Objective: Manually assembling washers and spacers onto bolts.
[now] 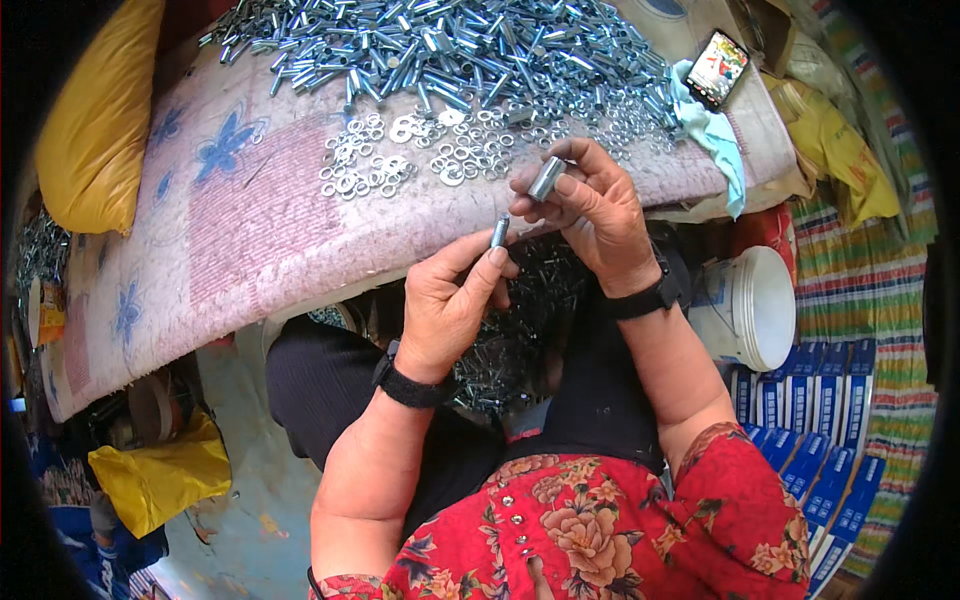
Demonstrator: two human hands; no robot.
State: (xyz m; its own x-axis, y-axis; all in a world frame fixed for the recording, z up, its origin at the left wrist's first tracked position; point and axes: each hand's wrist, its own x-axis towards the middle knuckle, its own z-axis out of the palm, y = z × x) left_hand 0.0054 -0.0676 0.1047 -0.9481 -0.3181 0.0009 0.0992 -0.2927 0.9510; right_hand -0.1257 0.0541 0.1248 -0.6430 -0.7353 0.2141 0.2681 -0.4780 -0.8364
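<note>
My left hand [447,305] pinches a small metal bolt [499,231] upright between thumb and forefinger. Just above and to the right of it, my right hand [603,215] grips a thicker, shiny metal sleeve [546,179], tilted, between thumb and fingers. The bolt and the sleeve are close together but apart. Both hands are over the near edge of the padded table cover [270,225]. Beyond them lie loose washers [470,150] and a large heap of metal sleeves [450,50].
A phone [717,70] and a light blue cloth [712,140] lie at the table's right. A white bucket [765,308] stands beside my right arm, with blue-and-white boxes [820,480] below it. Dark metal parts [520,350] fill the space under the table edge. A yellow sack [100,115] is far left.
</note>
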